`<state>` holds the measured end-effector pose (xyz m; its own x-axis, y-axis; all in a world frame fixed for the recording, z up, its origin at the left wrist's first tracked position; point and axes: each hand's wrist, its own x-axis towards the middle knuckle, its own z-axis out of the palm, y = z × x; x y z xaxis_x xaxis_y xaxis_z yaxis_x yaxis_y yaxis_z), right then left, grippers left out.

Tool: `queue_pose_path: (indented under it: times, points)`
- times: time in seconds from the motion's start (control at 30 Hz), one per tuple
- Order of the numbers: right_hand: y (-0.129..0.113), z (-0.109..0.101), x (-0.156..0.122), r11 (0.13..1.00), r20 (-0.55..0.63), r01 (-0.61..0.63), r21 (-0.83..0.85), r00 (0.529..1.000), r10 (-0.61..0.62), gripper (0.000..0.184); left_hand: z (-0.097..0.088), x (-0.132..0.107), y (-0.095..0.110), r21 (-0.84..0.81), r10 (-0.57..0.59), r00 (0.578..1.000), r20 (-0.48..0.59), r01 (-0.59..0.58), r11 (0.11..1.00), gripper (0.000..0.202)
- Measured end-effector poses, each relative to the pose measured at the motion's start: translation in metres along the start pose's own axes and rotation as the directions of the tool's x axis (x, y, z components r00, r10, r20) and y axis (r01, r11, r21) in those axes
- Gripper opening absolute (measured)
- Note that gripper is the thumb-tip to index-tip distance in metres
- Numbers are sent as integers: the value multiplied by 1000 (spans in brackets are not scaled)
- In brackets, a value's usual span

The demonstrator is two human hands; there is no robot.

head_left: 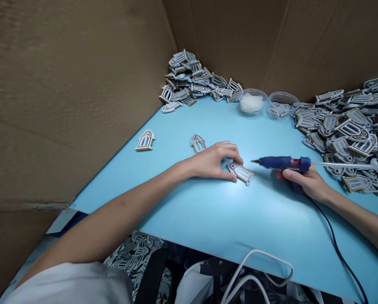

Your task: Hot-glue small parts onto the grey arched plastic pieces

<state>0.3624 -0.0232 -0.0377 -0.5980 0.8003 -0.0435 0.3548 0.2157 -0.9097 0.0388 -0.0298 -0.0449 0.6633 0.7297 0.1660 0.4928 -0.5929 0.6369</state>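
My left hand (pixel 219 160) rests on the blue tabletop, thumb and fingers closed around the arched end of a small window-shaped piece (pixel 242 173). That piece lies flat, white with brownish trim. My right hand (pixel 309 181) grips a blue glue gun (pixel 279 163) by its handle. The gun's nozzle points left, just above and right of the piece, apart from it. A long translucent glue stick (pixel 350 165) sticks out of the gun's back. Another arched window piece (pixel 198 143) lies behind my left wrist, partly hidden. A third arched piece (pixel 145 140) sits farther left.
Heaps of similar pieces stand at the back left (pixel 192 80) and along the right (pixel 350 126). Between them are a clear tub with white contents (pixel 251 102) and another tub (pixel 283 105). Cardboard walls (pixel 97 84) enclose the table. A black cord (pixel 334 245) trails from the gun.
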Motion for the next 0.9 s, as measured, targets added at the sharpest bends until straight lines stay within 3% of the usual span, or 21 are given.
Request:
queue_pose_path:
  times: [0.1,0.23,0.5,0.9]
  points:
    - [-3,9,-2,991,55,4,-130,998,3,37,3,1,2,19,1,1000,-7,-1,1000,40]
    - [-7,17,-1,973,19,24,-231,1000,-20,41,7,1,6,39,5,1000,-15,-4,999,44]
    - [-9,19,2,973,20,-1,-232,1000,5,47,12,2,10,62,-62,998,-3,63,996,45]
    - [-7,21,2,968,19,-45,-247,999,51,46,16,2,10,44,-70,997,-41,72,996,45]
